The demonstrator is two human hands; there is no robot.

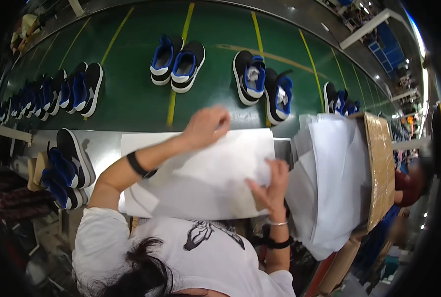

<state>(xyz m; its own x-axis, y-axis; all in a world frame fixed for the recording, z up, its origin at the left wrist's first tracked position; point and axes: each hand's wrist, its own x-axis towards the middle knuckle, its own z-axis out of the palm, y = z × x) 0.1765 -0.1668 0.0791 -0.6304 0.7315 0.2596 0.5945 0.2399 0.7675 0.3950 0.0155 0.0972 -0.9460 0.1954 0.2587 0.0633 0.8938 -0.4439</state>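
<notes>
Metal tabletop (pixel 104 148), paper (pixel 208 178) under left hand (pixel 208 127)

"What colour are the shoes (pixel 188 67)?"
"Black and white, with blue linings (pixel 161 59)."
"And the belt (pixel 141 69)?"
"Green, striped yellow."
"The paper (pixel 205 183)?"
"White. The box (pixel 379 168) is brown; the shirt (pixel 205 270), white with a black print (pixel 195 242)."
"Wristbands (pixel 135 164)?"
"Black."

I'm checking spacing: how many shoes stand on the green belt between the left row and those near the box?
4. Left to right: first shoe and second shoe, side by side; third shoe and fourth shoe, both holding white stuffing. None seems hidden.
</notes>
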